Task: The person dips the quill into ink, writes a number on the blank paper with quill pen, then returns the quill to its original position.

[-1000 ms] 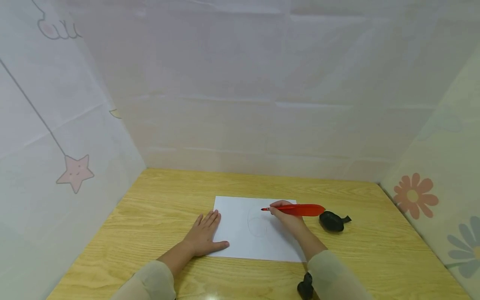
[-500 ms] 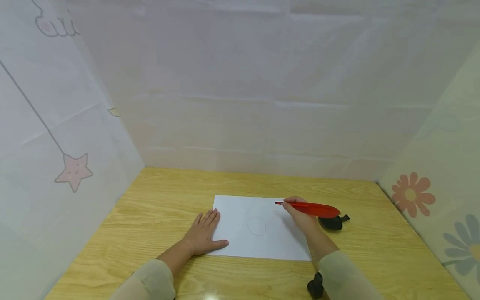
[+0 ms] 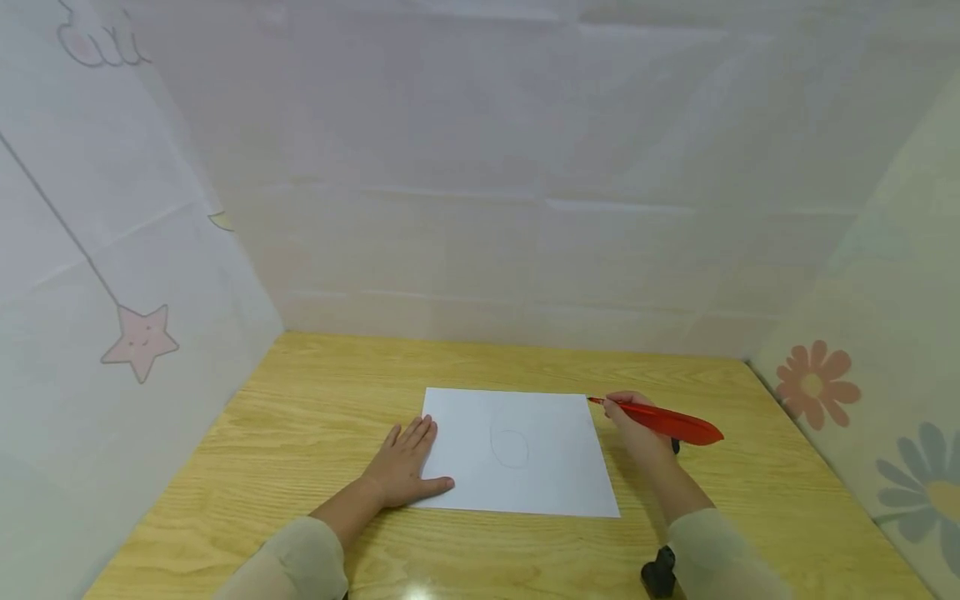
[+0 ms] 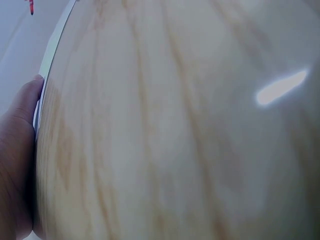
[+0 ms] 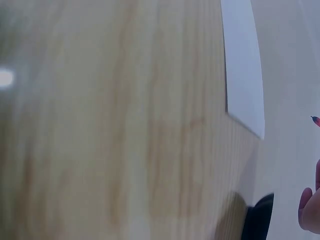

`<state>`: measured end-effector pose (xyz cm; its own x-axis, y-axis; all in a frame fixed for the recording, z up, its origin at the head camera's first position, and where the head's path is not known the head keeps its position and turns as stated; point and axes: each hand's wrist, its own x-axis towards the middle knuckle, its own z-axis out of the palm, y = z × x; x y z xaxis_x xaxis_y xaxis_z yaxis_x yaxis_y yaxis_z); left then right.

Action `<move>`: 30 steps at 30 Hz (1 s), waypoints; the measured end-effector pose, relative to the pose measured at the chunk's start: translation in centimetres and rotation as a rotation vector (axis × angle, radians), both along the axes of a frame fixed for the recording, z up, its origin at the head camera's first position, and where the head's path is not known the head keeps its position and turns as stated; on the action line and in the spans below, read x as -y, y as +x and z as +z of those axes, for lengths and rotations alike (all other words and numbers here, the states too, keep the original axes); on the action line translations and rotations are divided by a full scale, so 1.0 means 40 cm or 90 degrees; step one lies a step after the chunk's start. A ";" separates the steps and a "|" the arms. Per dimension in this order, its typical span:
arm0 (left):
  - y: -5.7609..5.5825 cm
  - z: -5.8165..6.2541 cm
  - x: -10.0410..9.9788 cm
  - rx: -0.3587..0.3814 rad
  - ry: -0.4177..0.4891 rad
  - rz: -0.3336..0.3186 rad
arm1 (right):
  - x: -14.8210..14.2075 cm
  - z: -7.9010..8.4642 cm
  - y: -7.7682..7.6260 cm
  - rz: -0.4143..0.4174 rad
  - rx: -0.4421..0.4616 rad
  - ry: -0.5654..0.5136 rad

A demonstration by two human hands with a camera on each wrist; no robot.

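A red feather quill pen [image 3: 678, 423] is pinched between the thumb and fingers of my right hand [image 3: 628, 412]. Its dark tip, also at the edge of the right wrist view, points left by the far right corner of the white paper [image 3: 558, 475]. That hand is raised off the table. On the sheet is a thin, faint drawn line [image 3: 512, 450] shaped like a 6. My left hand [image 3: 403, 468] lies flat with fingers spread over the paper's left edge, its thumb pointing right; the left wrist view has part of this hand [image 4: 17, 135] at its left border.
A black rounded object [image 5: 257, 217] sits on the table to the right of the sheet; in the head view my right forearm mostly covers it. The wooden table [image 3: 300, 417] meets pale printed cloth walls [image 3: 487, 250] at the back and sides.
My right hand has moved right with the quill pen, from over the drawn figure to beyond the paper's right edge, and now covers most of the black object. The left hand stays put.
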<state>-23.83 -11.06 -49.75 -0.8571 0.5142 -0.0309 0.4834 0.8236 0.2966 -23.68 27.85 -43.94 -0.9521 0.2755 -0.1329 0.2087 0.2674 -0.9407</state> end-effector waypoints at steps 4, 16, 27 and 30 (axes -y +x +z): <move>-0.001 -0.003 0.001 0.001 0.010 0.001 | -0.037 0.006 0.018 -0.003 -0.027 0.022; -0.010 -0.016 0.003 -0.008 -0.014 0.010 | -0.149 -0.023 0.063 0.000 -0.098 0.119; 0.001 0.004 0.001 0.005 0.009 0.002 | -0.222 -0.031 0.094 0.017 -0.149 0.179; 0.004 0.013 -0.001 0.011 0.004 0.003 | -0.231 -0.035 0.103 0.026 -0.180 0.208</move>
<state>-23.69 -11.02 -49.23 -0.8591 0.5101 -0.0425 0.4738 0.8239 0.3109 -19.55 37.07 -45.33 -0.9495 0.2211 0.2227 -0.0619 0.5636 -0.8237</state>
